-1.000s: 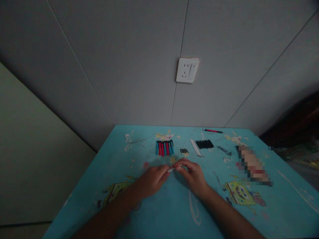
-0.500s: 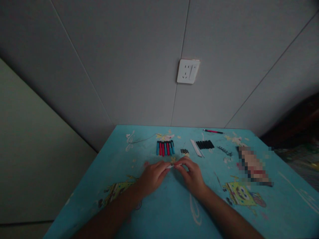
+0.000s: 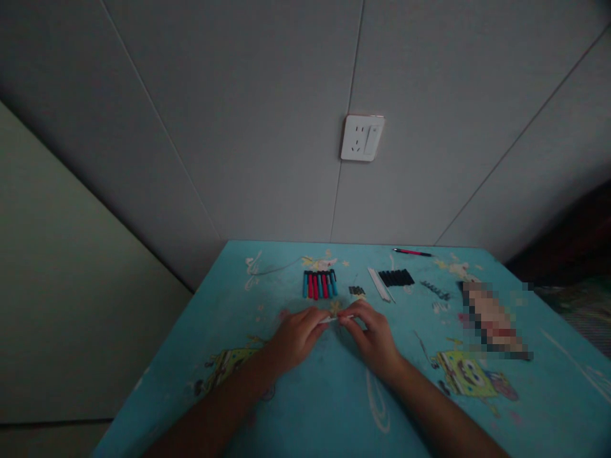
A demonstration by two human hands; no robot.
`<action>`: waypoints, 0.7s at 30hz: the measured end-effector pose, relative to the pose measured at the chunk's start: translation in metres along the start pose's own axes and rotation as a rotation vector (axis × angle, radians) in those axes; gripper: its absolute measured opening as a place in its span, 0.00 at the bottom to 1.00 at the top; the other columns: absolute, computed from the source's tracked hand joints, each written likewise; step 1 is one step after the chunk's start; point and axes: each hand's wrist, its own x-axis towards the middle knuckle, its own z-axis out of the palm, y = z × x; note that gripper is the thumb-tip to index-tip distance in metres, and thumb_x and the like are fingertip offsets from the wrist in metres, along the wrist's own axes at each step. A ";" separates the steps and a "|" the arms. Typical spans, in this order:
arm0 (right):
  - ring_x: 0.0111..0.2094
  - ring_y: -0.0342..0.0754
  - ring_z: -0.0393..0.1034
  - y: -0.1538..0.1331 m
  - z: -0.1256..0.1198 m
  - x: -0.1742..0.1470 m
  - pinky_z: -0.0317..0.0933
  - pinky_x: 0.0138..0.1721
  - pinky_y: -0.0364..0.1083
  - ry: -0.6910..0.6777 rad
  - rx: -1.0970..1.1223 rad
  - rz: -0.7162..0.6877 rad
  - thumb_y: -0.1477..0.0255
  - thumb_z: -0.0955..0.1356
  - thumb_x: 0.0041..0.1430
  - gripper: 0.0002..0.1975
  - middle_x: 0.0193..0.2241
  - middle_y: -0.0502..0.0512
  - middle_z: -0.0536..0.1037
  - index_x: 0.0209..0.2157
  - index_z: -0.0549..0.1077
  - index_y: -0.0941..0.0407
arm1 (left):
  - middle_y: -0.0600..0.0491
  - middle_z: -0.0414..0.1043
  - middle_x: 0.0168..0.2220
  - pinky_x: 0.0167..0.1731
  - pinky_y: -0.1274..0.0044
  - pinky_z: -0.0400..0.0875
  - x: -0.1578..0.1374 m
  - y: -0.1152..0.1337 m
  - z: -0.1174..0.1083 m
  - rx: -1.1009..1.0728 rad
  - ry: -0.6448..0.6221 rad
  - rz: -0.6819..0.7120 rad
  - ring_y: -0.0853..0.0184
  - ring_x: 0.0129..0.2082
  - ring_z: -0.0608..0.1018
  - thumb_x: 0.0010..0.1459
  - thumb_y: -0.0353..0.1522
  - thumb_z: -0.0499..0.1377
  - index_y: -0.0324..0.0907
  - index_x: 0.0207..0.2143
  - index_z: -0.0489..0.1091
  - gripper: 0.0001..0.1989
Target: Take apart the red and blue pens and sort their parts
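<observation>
Close together over the middle of the table, both hands are closed in a pinch on a slim white pen refill (image 3: 327, 320). My left hand (image 3: 296, 337) grips its left part, with a short length showing past the fingertips. At the other end, the fingers of my right hand (image 3: 375, 334) pinch it; whether they also hold a small part is too tiny to tell. Just beyond the hands lie a row of red and blue pen barrels (image 3: 319, 285) with dark ends, a cluster of small dark metallic pieces (image 3: 356, 290) and several white refills (image 3: 380, 286).
Short black tubes (image 3: 396, 278) lie beside the refills, and small dark coiled pieces (image 3: 435, 291) farther right. A red and black pen (image 3: 412, 252) rests near the wall. At right is a blurred-out flat item (image 3: 494, 321). A patterned blue cloth (image 3: 324, 407) covers the table.
The whole view has shifted slightly. My right fingers have moved a little against the refill; both hands stay at nearly the same place, still pinching.
</observation>
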 end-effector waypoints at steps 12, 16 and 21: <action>0.34 0.46 0.72 -0.003 0.002 0.001 0.66 0.38 0.45 -0.106 0.132 0.036 0.64 0.67 0.64 0.08 0.31 0.52 0.76 0.37 0.76 0.53 | 0.54 0.75 0.32 0.34 0.77 0.67 -0.006 0.001 0.004 -0.140 -0.087 0.051 0.67 0.32 0.78 0.69 0.34 0.47 0.43 0.41 0.67 0.10; 0.36 0.46 0.72 -0.001 0.004 0.004 0.65 0.41 0.46 -0.083 0.083 0.000 0.64 0.67 0.64 0.08 0.31 0.52 0.77 0.37 0.77 0.53 | 0.53 0.76 0.33 0.34 0.77 0.68 -0.008 -0.006 0.008 -0.065 -0.019 0.072 0.66 0.33 0.79 0.69 0.34 0.48 0.44 0.42 0.68 0.10; 0.36 0.47 0.71 0.002 0.002 0.004 0.65 0.40 0.46 -0.084 0.021 -0.087 0.64 0.67 0.64 0.09 0.31 0.54 0.76 0.39 0.76 0.53 | 0.53 0.78 0.38 0.36 0.76 0.69 -0.006 -0.014 0.013 -0.001 0.038 0.081 0.65 0.36 0.80 0.68 0.35 0.50 0.45 0.46 0.67 0.09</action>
